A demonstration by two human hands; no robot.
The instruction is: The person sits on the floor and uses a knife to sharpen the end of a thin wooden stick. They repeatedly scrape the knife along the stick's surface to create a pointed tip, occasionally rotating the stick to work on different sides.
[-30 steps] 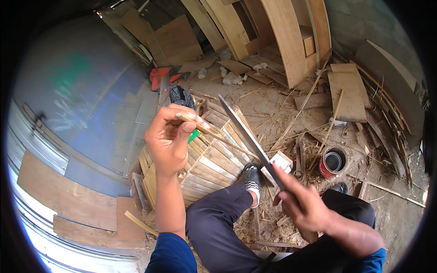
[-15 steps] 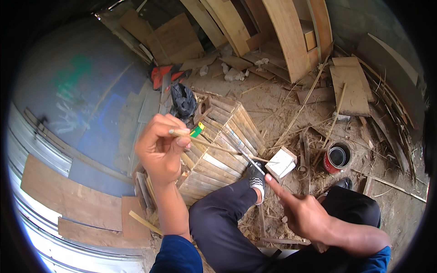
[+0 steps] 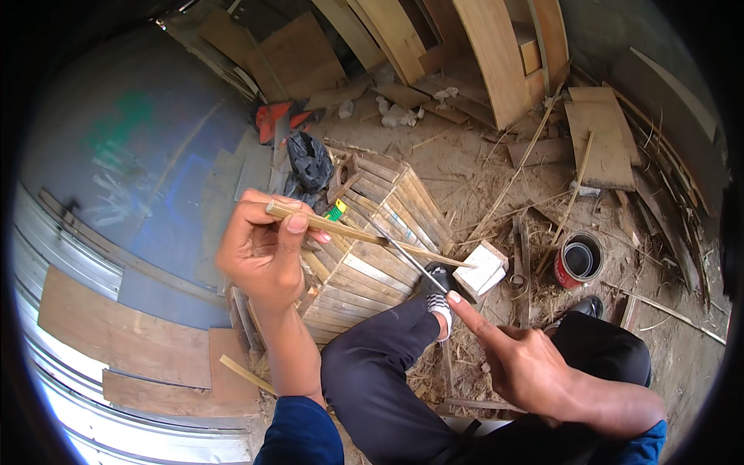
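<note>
Between the thumb and fingers of my left hand is the near end of a long, thin bamboo strip. The strip slants away to the right, its far tip overlapping a white-topped block in the view; whether they touch I cannot tell. My right hand is closed round a slim-bladed knife, its handle hidden in the palm. The index finger lies stretched along the narrow metal blade, which crosses the strip around its middle.
Left of my legs stands a slatted wooden crate, with a green-and-yellow item and a black plastic bag by it. A red can sits to the right. Boards and shavings litter the ground.
My left hand has shifted slightly left, and the strip has turned to show a broader face. The right hand and blade have moved only a little.
</note>
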